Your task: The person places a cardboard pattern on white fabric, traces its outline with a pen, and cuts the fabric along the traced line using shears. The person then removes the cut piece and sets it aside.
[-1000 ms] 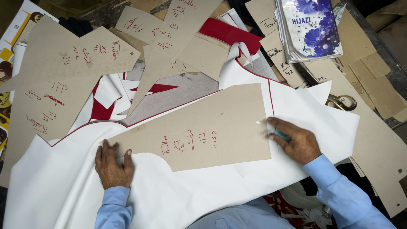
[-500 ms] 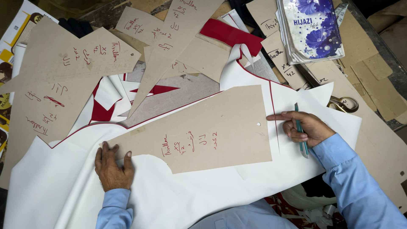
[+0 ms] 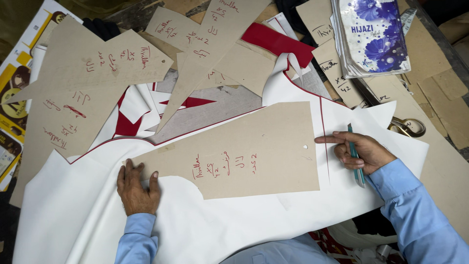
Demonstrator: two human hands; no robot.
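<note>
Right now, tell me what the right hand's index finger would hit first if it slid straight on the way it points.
The right hand points left; it would likely meet the red line on the white sheet, then the cardboard pattern.

Tan cardboard pattern piece (image 3: pixel 254 151) w/ red writing lies flat on white fabric (image 3: pixel 205 230), centre frame. Teal pen (image 3: pixel 355 155) at 3 o'clock of it, pointing roughly 12–6.

Pattern card (image 3: pixel 254 151) on fabric (image 3: pixel 205 230); scissors (image 3: pixel 408 127) right; packet (image 3: pixel 373 34) behind.
</note>
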